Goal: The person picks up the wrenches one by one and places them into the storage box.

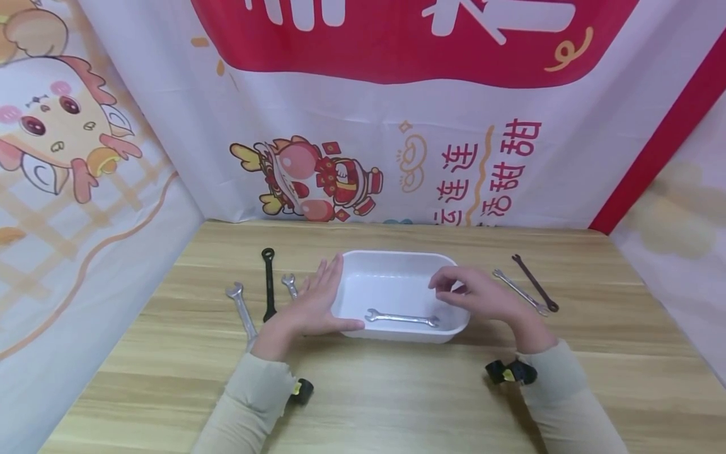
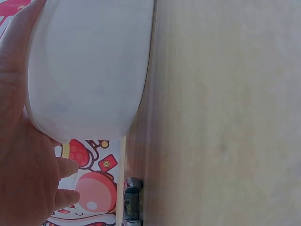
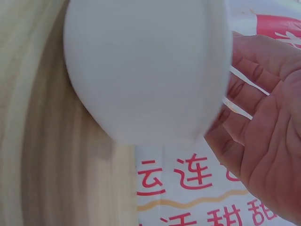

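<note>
Inside the white rectangular plastic tray (image 1: 391,287), close along its near wall, I have the slim silver metal double open-ended wrench (image 1: 401,318), its long axis running left to right. Its left end lies just beside the thumb of my left hand (image 1: 320,306), which I judge the nearer hand; its right end lies on the near side of my right hand (image 1: 482,293). My left is spread wide, thumb against the tray's near-left corner, straight fingers slanting far along the left end. My right hangs at the tray's right end, fingers loosely bent inward, a narrow gap to the thumb, nothing visible in it; whether it touches the rim I can't tell. Farther out, a long black metal wrench (image 1: 269,284) lies left, a thin dark metal wrench (image 1: 535,283) right.
</note>
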The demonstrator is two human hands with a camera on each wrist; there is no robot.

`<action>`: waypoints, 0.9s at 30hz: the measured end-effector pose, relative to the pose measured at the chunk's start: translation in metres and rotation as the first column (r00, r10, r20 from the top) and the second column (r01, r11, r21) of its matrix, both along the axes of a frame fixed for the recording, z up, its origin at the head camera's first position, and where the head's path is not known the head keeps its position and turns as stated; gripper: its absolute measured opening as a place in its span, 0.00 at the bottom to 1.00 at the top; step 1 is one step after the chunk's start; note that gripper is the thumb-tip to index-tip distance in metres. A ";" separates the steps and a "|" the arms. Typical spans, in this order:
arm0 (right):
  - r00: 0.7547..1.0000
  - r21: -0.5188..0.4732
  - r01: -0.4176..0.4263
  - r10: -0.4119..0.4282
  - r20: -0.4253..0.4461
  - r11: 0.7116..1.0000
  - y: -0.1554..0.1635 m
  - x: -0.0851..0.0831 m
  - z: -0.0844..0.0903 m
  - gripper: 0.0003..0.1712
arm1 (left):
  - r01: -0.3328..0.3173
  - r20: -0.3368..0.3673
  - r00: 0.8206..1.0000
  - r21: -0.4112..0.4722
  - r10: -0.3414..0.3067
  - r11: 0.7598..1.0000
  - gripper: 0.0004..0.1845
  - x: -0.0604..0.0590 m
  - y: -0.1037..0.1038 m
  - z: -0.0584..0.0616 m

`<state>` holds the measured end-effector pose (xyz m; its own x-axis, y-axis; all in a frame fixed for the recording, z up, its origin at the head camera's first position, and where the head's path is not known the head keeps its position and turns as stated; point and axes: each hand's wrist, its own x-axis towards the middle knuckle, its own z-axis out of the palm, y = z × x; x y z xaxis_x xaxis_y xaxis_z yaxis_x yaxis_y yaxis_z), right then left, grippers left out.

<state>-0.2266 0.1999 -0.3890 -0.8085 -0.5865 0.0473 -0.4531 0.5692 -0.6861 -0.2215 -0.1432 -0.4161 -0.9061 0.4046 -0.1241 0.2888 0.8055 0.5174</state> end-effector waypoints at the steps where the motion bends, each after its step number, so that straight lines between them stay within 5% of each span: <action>1: 1.000 -0.001 0.005 -0.005 -0.007 1.000 0.002 0.001 0.002 0.12 | 0.000 -0.001 1.000 -0.001 0.000 1.000 0.72 0.000 0.000 0.000; 27: 0.969 -0.022 0.233 -0.235 -0.084 0.972 0.056 0.005 0.025 0.13 | -0.008 0.000 1.000 0.011 0.008 1.000 0.71 0.002 0.000 -0.001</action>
